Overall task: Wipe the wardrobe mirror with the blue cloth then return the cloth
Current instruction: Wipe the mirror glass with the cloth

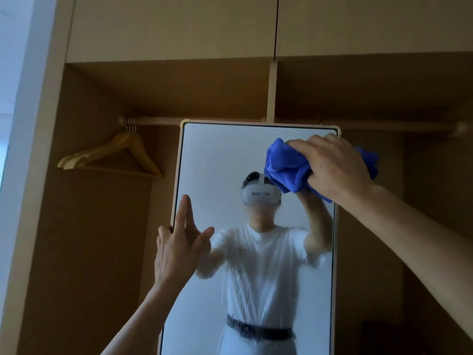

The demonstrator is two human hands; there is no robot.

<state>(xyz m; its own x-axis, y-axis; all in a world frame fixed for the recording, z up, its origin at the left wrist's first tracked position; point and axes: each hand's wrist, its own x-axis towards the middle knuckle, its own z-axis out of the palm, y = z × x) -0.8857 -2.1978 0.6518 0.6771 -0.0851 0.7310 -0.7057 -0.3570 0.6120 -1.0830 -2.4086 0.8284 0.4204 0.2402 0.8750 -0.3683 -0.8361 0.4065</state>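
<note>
The tall mirror (217, 155) in a pale frame stands in the open wardrobe, filling the lower middle of the view. My right hand (332, 165) grips the bunched blue cloth (286, 167) and presses it against the glass near the mirror's top right corner. My left hand (179, 242) lies with straight fingers on the mirror's left edge, thumb spread over the glass. The lower glass looks smeared and streaky. A person's reflection shows in the mirror.
Wooden hangers (115, 157) hang from the clothes rail (158, 121) to the left of the mirror. A vertical divider (271, 93) splits the wardrobe above the mirror. Closed upper cupboard doors (174, 26) run along the top. A white wall (15, 124) borders the left.
</note>
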